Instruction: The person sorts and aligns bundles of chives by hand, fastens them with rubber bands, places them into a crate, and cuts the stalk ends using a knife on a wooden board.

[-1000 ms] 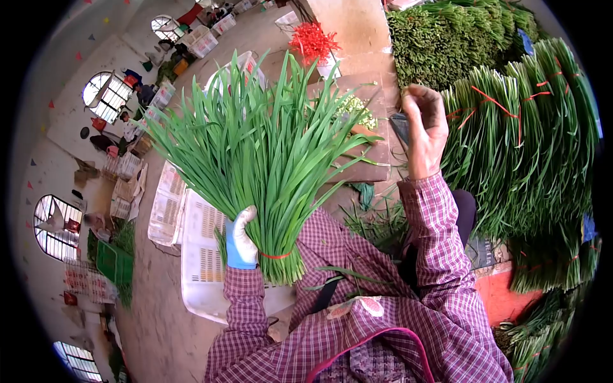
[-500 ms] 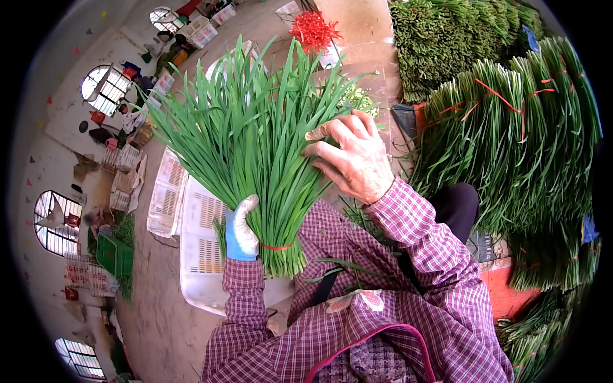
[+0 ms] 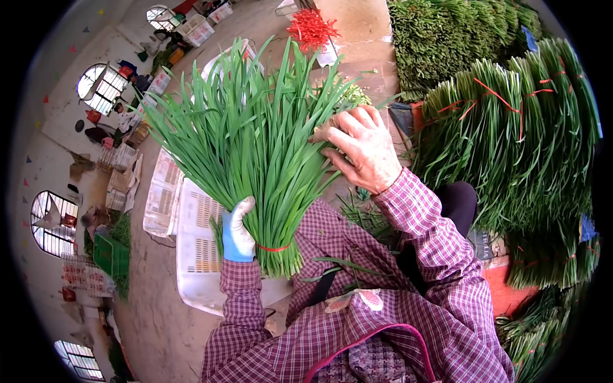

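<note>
Left hand [image 3: 239,231] grips 1 green bundle [image 3: 268,185] with 1 red band [image 3: 273,248]; right hand [image 3: 365,150] curls at its leaves [image 3: 220,121], grip unclear.

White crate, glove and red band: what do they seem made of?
White crate: likely moulded plastic, smooth with slight sheen, given its rounded corner and regular slots. Glove: perhaps fabric, by its dull white surface; the smoother blue part may be coated. Red band: flexible, maybe rubber or plastic, curving snugly around the stems; finish too small to tell.

Left hand [image 3: 238,233]: white-and-blue glove [image 3: 234,246]. Purple-and-white checked sleeves [image 3: 416,207], pink neck trim [image 3: 387,326], dark trouser leg [image 3: 461,203].
</note>
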Motion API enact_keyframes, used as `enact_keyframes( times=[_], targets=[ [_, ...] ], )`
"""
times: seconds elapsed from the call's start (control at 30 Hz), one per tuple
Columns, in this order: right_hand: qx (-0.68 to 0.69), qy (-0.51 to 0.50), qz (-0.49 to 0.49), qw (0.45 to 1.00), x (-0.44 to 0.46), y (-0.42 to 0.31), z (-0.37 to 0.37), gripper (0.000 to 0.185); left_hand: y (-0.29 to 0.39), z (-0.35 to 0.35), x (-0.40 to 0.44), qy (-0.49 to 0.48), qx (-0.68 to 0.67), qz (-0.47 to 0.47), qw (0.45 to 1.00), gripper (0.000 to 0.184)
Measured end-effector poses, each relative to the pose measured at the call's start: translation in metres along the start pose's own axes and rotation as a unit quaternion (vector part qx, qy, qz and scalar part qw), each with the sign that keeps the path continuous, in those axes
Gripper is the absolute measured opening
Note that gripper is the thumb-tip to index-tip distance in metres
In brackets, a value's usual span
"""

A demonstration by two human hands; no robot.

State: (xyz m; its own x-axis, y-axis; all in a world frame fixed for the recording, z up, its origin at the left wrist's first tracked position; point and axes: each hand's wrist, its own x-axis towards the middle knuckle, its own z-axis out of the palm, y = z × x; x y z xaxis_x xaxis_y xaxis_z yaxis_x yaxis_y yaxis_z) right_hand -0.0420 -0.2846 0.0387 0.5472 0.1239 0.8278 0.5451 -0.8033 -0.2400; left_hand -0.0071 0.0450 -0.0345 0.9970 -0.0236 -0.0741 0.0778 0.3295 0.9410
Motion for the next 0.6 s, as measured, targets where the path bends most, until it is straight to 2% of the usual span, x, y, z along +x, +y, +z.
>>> enact_keyframes(
  times=[0.3, 0.5, 0.53, 0.6],
  targets=[
    [-0.018, 0.011, -0.037, 0.999, 0.002, 0.002, 0.006, 0.02, 0.0, 0.001, -0.001, 0.003, 0.001, -0.002, 1.0, 0.036],
    [-0.024, 0.007, -0.028, 0.999, 0.001, 0.001, 0.011, 0.017, 0.005, 0.01, -0.004, -0.015, -0.002, -0.002, 1.0, 0.034],
    [-0.02, 0.011, -0.034, 0.999, 0.001, 0.0, 0.013, 0.017, 0.005, 0.013, -0.006, -0.006, 0.007, 0.029, 1.0, 0.032],
    [-0.042, 0.027, -0.005, 0.999, -0.002, -0.001, 0.017, 0.018, 0.011, 0.027, -0.011, -0.004, 0.049, 0.034, 0.998, 0.032]
  ],
)
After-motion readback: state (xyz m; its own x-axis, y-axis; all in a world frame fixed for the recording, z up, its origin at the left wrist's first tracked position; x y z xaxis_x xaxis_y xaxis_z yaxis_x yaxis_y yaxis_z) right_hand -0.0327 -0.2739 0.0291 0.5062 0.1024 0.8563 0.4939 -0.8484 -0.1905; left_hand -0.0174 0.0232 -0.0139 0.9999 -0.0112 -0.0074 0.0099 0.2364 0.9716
